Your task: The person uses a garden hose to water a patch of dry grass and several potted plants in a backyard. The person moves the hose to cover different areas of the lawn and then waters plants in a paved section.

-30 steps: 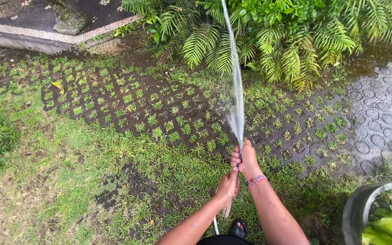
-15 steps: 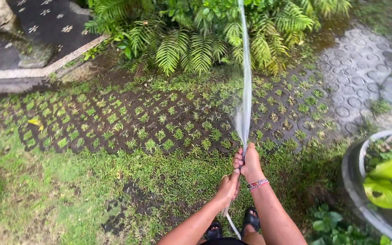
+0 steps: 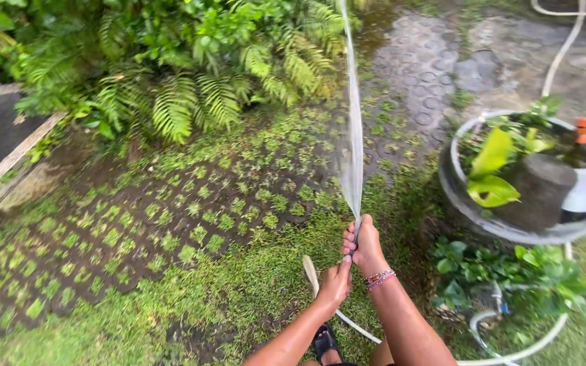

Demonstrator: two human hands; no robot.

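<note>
Hands [image 3: 350,261] stacked around hose [image 3: 355,234]

Dense green ferns [image 3: 178,74] fill the upper left of the frame, leaning over a dark grid of paving blocks [image 3: 137,224] with tufts of grass growing in each opening. Plain grass [image 3: 239,285] covers the lower middle. At the upper right lies wet grey paving stamped with circles [image 3: 428,61]. On the right stands a round grey stone planter [image 3: 469,203] — broad yellow-green leaves [image 3: 493,169] rise from it — and low leafy plants [image 3: 510,271] crowd just below its rim.
</note>
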